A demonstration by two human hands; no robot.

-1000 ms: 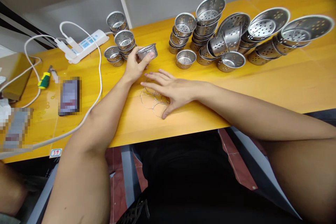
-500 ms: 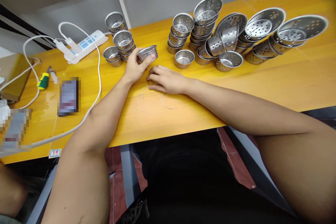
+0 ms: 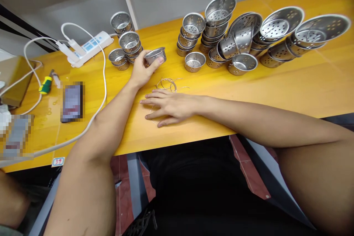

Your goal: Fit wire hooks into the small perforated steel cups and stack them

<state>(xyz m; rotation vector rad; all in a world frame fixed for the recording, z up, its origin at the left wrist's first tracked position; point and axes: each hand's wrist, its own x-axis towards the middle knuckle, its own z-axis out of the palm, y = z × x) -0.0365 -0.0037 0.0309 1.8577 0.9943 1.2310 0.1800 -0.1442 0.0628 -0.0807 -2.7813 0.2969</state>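
My left hand (image 3: 143, 67) grips a small perforated metal cup (image 3: 155, 56) by its side, thumb at the rim, just over the table. My right hand (image 3: 173, 107) lies palm down with fingers spread on the yellow table (image 3: 135, 132). Beneath its fingers a thin curved wire (image 3: 151, 112) partly shows; the rest of it is covered. Beyond the right hand's fingertips sits a small tangle of wire loops (image 3: 167, 83), apart from the cup. A single perforated cup (image 3: 195, 62) stands to the right of the held one.
Stacked perforated cups (image 3: 129, 42) stand behind my left hand. Taller stacks (image 3: 218, 16) and a tilted stack (image 3: 235, 46) fill the back right. On the left lie a power strip (image 3: 91, 48) with white cables, a green-yellow screwdriver handle (image 3: 45, 85) and a blurred phone (image 3: 72, 101).
My right hand has moved toward the table's front edge and spread its fingers over wire. The wire tangle behind it has come into view. My left hand stays put with the cup.
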